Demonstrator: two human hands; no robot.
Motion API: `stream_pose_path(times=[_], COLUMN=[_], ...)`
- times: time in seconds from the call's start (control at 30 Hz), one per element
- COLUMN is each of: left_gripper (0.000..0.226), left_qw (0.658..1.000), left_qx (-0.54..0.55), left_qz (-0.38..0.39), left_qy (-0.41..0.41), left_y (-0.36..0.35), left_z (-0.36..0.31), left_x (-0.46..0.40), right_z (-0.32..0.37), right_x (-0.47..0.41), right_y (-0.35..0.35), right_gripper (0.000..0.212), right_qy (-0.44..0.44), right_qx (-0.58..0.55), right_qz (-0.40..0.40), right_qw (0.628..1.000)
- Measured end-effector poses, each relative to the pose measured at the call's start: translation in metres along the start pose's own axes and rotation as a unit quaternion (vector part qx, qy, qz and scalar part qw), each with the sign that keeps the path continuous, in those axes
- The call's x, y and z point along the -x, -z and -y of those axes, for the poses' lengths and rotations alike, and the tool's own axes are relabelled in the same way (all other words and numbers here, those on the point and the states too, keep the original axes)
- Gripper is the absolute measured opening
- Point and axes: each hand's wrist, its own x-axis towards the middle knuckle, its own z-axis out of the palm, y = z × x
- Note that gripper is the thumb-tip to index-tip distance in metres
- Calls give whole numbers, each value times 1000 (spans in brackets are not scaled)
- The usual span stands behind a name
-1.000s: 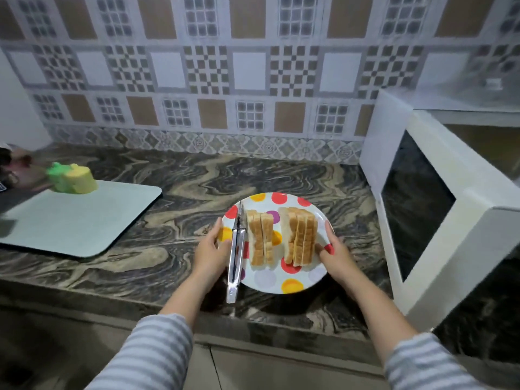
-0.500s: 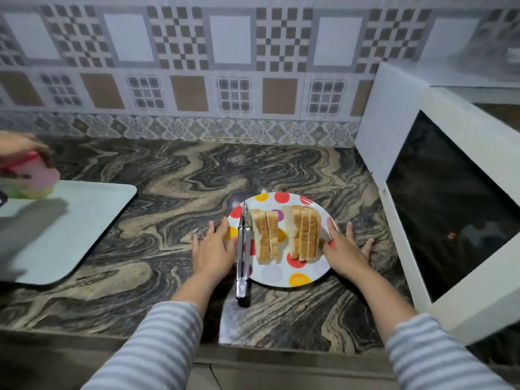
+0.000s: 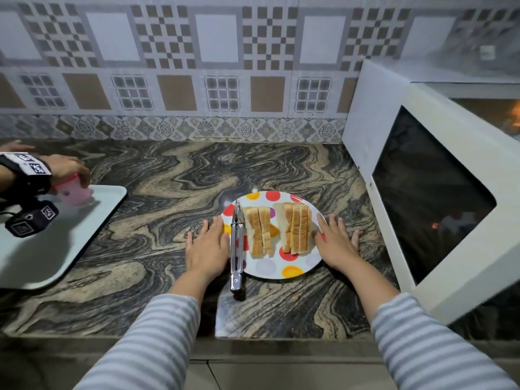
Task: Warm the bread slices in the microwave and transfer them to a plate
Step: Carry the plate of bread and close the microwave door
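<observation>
Fingers straight, the left hand (image 3: 206, 246) and right hand (image 3: 334, 243) flank the polka-dot round plate (image 3: 292, 270) of cut bread slices (image 3: 277, 232) and steel tongs (image 3: 236, 249), apparently steadying it

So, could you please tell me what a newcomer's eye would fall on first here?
The polka-dot plate at the counter's centre, carrying two stacks of bread slices with metal tongs on its left rim. The left hand and right hand lie open either side of it. The white microwave stands at right, door open.
</observation>
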Motion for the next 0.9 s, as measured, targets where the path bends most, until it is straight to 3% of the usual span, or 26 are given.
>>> stream_pose_path(times=[0.17,0.3,0.5,0.63,0.73,0.9], left_gripper=[52,52,53,54,53,52], left_qw=[997,997,982,953,928,890], left_qx=[72,68,86,111,133,195], left_qz=[4,-24,-38,-21,-6,18], left_qy=[24,-8,-163,-279,-348,-411], left_y=[12,28,49,59,64,68], left_z=[0,-21,-109,-184,-235,-304], left_x=[-1,-6,-16,-8,2,24], right_z=[-1,8,38,50,42,10], right_x=[33,69,136,174,191,205], right_y=[9,32,105,143,160,170], right_gripper=[57,63,67,71,69,74], right_qy=[-31,-35,37,45,2,-117], right_qx=[-43,-32,14,150,220,207], right_qz=[-18,-54,-205,-345,-414,-423], right_qw=[998,997,978,925,883,874])
